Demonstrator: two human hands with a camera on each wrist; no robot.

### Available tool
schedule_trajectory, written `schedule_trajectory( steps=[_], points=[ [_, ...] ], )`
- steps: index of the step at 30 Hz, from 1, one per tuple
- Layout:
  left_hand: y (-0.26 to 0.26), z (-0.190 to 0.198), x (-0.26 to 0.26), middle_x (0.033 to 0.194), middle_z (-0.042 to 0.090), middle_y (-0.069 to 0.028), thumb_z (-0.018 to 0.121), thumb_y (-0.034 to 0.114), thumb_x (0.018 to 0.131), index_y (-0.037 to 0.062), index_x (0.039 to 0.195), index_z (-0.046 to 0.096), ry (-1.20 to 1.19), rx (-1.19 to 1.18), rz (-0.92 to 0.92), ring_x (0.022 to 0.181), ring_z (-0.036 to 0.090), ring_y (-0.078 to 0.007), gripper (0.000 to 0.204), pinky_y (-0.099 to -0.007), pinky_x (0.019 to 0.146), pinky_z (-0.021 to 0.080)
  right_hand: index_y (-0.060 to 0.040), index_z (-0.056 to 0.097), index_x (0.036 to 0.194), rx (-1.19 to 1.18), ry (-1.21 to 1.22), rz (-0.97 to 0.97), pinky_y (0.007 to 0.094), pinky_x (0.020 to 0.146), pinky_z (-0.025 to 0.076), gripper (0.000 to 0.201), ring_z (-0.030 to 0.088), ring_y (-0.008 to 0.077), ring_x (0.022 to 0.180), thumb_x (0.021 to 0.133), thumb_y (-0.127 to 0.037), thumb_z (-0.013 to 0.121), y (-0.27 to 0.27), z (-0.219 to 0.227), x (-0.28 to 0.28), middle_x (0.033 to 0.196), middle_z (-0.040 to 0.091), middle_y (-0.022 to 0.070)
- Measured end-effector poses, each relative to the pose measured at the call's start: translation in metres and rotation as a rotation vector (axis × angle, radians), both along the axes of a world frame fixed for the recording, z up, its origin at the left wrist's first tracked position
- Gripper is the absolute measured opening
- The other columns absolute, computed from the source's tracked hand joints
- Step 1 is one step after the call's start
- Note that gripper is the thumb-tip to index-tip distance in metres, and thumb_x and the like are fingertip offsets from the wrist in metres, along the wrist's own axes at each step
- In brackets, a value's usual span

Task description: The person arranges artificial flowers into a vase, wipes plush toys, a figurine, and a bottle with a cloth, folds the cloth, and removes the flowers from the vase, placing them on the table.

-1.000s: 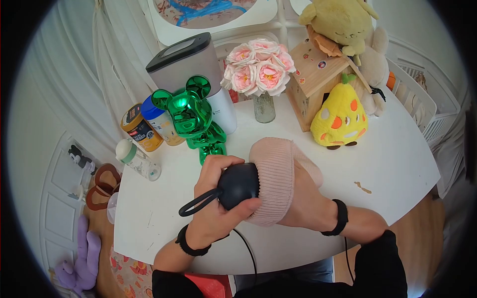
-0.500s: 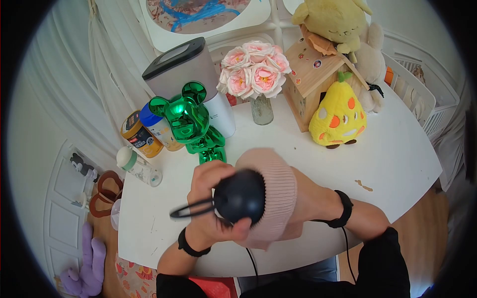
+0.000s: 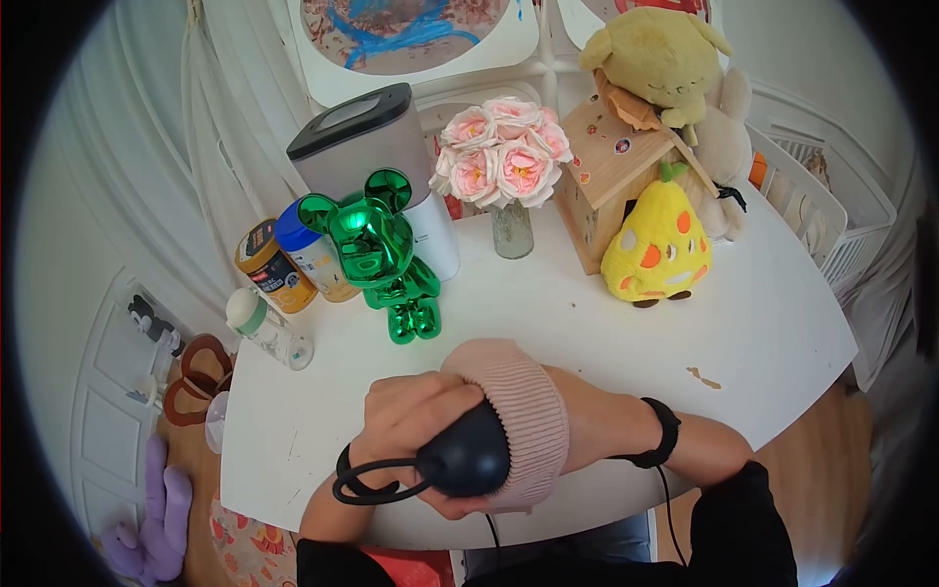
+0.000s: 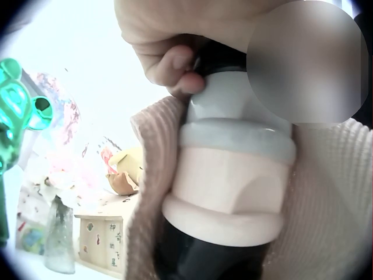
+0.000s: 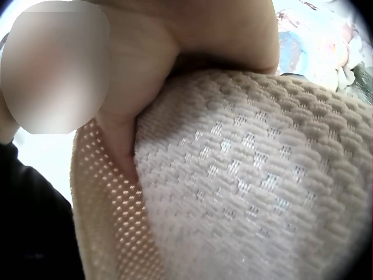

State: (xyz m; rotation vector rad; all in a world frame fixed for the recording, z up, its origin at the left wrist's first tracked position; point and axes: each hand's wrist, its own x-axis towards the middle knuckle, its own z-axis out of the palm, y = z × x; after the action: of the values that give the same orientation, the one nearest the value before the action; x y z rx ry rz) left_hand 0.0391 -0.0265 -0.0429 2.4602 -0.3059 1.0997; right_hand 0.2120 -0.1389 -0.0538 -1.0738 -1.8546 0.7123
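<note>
My left hand (image 3: 416, 411) grips a bottle by its black domed end (image 3: 471, 452), with fingers curled over the upper side. A black loop strap (image 3: 354, 472) sticks out from that dome to the left. Grey and pale pink bands show on the bottle (image 4: 230, 178) in the left wrist view, then black again lower down. Pink ribbed knit cloth (image 3: 533, 411) wraps around the bottle. My right hand (image 5: 221, 29) holds this cloth from the right, its thumb tucked into a fold; its other fingers are hidden. The cloth's textured face (image 5: 250, 175) fills much of the right wrist view.
On the white table (image 3: 626, 333) stand a shiny green bear figure (image 3: 377, 249), a vase of pink roses (image 3: 514, 230), a wooden house (image 3: 597, 176), and a yellow plush pear (image 3: 657, 245). At left are a baby bottle (image 3: 269, 328), two tubs (image 3: 272, 264), and a tall grey-white container (image 3: 367, 147).
Both hands have come nearer the body with the bottle and cloth. The left hand has turned, so its fingers lie over the dome where its thumb showed before.
</note>
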Motion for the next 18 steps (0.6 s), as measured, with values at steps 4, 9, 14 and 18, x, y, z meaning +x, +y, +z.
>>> schedule_trajectory(
  steps=[4,9,14,18],
  points=[
    [0.005,-0.010,-0.002,0.094,0.067,-0.0143,0.083,0.056,0.058,-0.0010,0.119,0.060,0.046,0.109,-0.084,0.073,0.068,-0.0329,0.086,-0.0374,0.062,0.055,-0.0081,0.064,0.114,-0.017,0.050,0.136,0.0367,0.084,0.052,0.060,0.066,0.0286,0.097,0.065,-0.033,0.089,-0.002,-0.001,0.002,0.105,0.066,0.0107],
    [-0.015,-0.029,0.015,0.118,0.054,-0.0192,0.087,0.052,0.066,-0.0025,0.127,0.051,-0.077,-0.498,0.201,0.107,0.057,-0.0284,0.090,-0.0403,0.090,0.049,-0.0050,0.051,0.129,0.331,-0.317,-0.432,0.0425,0.091,0.050,0.084,0.058,0.0363,0.110,0.061,-0.036,0.089,-0.016,-0.001,0.014,0.124,0.055,0.0163],
    [-0.023,-0.020,0.009,0.116,0.054,-0.0181,0.091,0.040,0.063,-0.0010,0.128,0.048,0.057,-0.822,0.163,0.106,0.057,-0.0286,0.088,-0.0397,0.090,0.049,-0.0064,0.054,0.129,0.311,-0.254,-0.422,0.0444,0.095,0.048,0.075,0.059,0.0364,0.114,0.068,-0.039,0.085,-0.017,-0.012,0.009,0.123,0.059,0.0161],
    [-0.009,-0.010,0.003,0.106,0.061,-0.0166,0.088,0.042,0.058,0.0028,0.118,0.059,-0.061,-0.209,0.010,0.088,0.067,-0.0294,0.077,-0.0356,0.073,0.055,-0.0074,0.051,0.137,0.182,-0.196,-0.183,0.0411,0.101,0.047,0.086,0.057,0.0340,0.122,0.067,-0.041,0.089,-0.019,0.000,0.013,0.132,0.057,0.0154]
  ],
)
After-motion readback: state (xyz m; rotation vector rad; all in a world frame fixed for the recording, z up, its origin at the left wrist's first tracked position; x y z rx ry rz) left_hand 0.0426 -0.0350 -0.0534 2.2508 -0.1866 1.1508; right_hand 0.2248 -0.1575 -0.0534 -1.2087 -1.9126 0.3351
